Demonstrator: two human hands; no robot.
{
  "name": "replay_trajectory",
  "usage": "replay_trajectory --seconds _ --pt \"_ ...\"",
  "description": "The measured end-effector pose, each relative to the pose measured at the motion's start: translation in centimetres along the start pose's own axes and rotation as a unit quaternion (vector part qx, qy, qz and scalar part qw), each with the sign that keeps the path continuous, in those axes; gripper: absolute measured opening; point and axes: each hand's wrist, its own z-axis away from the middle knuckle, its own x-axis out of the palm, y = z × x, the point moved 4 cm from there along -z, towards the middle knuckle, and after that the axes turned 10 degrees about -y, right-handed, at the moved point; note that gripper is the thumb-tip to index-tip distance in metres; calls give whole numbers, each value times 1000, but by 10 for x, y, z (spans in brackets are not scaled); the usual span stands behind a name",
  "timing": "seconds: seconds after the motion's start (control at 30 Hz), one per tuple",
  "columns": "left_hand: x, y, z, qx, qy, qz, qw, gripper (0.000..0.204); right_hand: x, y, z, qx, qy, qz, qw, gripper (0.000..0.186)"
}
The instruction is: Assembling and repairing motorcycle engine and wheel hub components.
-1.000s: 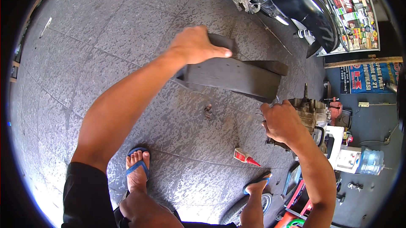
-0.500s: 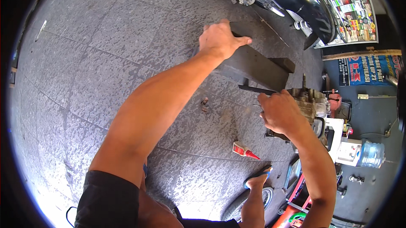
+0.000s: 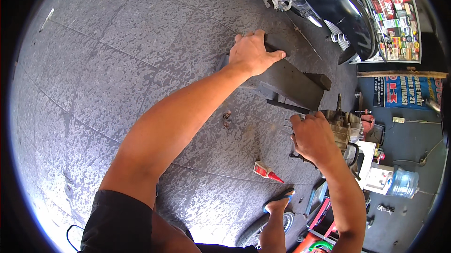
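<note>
Got the left hand (image 3: 253,56) on the far end of a dark bench (image 3: 299,85), thumb stuck out wide from the others, fingers bent and slightly spread over toward the edge. Can't tell if pinching that edge or just pressing on it.

Got the right hand (image 3: 314,138) at the near side of an engine (image 3: 344,124), fingers curled in close together. Looks like touching, but can't tell from this angle if properly gripping anything.

Can see the bench out on the grey floor (image 3: 117,88), running at a slant from the left hand down toward the engine, with its lower end just beside it. Can also spot a dark bar (image 3: 286,107) along the bench's lower side, near the right hand at one end.

Nearer the body, can see a white and red bottle (image 3: 268,172) lying on the floor, close to a sandalled foot (image 3: 280,201). Up top right, can make out a motorbike (image 3: 324,6) and a sticker-covered board (image 3: 394,23). Past the engine, can see a red vise (image 3: 368,124) and a blue water jug (image 3: 403,183).
</note>
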Motion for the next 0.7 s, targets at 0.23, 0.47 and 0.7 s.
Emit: replay_trajectory --seconds 0.23,0.47,0.7 --pt "-1 -6 8 42 33 78 995 79 8 -17 2 88 12 50 995 6" --pt "-8 5 50 73 63 99 990 74 6 -28 14 205 98 26 973 9" --pt "-3 15 88 126 89 42 987 64 -6 -98 81 120 245 -165 948 14"
